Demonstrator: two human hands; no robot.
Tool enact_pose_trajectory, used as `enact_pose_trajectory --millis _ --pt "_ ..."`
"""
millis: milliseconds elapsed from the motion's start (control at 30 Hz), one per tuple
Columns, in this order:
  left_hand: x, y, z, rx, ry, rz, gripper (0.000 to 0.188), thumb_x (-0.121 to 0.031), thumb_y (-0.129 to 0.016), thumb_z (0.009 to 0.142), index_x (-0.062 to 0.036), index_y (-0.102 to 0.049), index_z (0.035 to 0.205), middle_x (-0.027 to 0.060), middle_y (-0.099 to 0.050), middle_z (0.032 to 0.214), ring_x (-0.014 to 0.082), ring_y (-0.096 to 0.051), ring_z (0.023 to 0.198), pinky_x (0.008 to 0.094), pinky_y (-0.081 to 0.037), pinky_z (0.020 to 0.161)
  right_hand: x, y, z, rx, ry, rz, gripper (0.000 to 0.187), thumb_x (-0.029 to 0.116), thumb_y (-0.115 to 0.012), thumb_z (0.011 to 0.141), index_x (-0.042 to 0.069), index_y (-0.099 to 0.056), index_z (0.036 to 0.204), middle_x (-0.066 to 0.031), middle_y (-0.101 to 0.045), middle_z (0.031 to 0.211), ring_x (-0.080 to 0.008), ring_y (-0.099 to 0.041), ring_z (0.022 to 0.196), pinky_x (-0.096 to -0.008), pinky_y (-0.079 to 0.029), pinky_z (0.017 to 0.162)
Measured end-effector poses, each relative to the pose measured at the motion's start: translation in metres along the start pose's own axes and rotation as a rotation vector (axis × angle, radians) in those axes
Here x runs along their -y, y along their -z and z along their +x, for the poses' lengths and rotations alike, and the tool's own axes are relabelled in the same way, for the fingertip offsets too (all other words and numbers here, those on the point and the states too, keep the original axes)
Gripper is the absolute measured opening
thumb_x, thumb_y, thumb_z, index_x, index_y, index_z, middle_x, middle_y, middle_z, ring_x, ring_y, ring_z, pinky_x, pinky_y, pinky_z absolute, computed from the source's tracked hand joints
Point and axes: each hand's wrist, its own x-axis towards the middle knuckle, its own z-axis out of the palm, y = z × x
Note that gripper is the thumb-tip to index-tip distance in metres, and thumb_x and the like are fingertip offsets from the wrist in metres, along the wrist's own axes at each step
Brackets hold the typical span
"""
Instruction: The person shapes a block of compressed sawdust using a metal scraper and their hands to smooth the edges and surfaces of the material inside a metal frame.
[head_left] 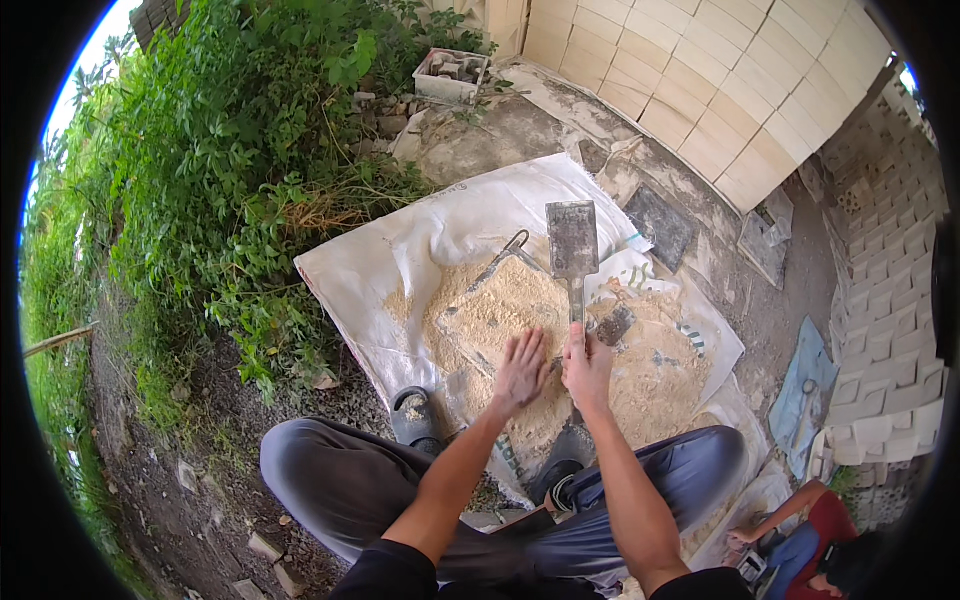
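Observation:
My right hand [587, 368] is wrapped round the handle of a grey, flat-bladed paddle [573, 240], held with its blade pointing away from me. My left hand [522, 370] lies with stretched fingers on pale, sandy powder [508, 305], just left of the paddle's handle. This powder heaps over a mostly buried flat mould or frame, whose metal loop handle [516, 241] pokes out at the far side. Beneath everything spreads a white woven sack sheet [365, 262]. A dark flat piece [616, 325] rests in the powder right of my right hand.
Green bushes [240, 180] crowd the left. Stacked pale tiles [720, 90] rise at the far right, with patterned blocks [890, 320] along the right side. A white crate [451, 78] stands at the back. A blue sheet [803, 395] lies right. Another person [815, 540] crouches at lower right.

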Motion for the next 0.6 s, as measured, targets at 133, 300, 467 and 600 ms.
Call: enact_pose_trajectory --millis 133,300,467,600 --pt "0.092 0.038 0.019 -0.008 0.207 0.32 0.062 -0.046 -0.028 0.098 -0.015 -0.011 0.149 0.0147 -0.01 0.154 0.0264 -0.01 0.143 0.0482 -0.009 0.115 -0.021 -0.038 -0.02 -0.133 0.15 0.075 0.055 0.053 -0.045 0.094 0.01 -0.042 0.06 0.0046 -0.035 0.046 -0.0065 -0.034 0.035 -0.0236 -0.027 0.033" --pt "0.158 0.076 0.012 -0.036 0.7 0.001 0.057 -0.047 -0.047 0.091 -0.0044 -0.048 0.13 0.0211 -0.05 0.131 0.028 -0.047 0.123 0.0495 -0.035 0.102 -0.103 -0.059 -0.06 -0.03 -0.409 0.087 0.066 0.056 -0.032 0.096 0.003 -0.048 0.059 -0.0028 -0.043 0.049 -0.0168 -0.044 0.048 -0.0351 -0.036 0.051" --pt "0.184 0.056 0.002 -0.191 0.837 -1.041 0.021 -0.018 -0.071 0.08 0.0023 -0.069 0.086 0.0082 -0.065 0.067 0.0172 -0.061 0.056 0.031 -0.052 0.054 -0.143 -0.096 -0.079 -0.06 -0.289 -0.057 0.059 0.053 -0.036 0.096 0.009 -0.041 0.058 0.0014 -0.038 0.044 -0.0117 -0.039 0.037 -0.0301 -0.032 0.04" --pt "0.175 0.055 0.014 -0.089 0.869 -1.116 0.024 -0.016 -0.069 0.083 0.0048 -0.065 0.094 0.0076 -0.064 0.079 0.0149 -0.062 0.067 0.0278 -0.054 0.056 -0.165 -0.115 -0.078 -0.115 -0.242 -0.072 0.063 0.054 -0.036 0.096 0.007 -0.046 0.055 -0.0023 -0.044 0.045 -0.0153 -0.045 0.041 -0.033 -0.036 0.045"
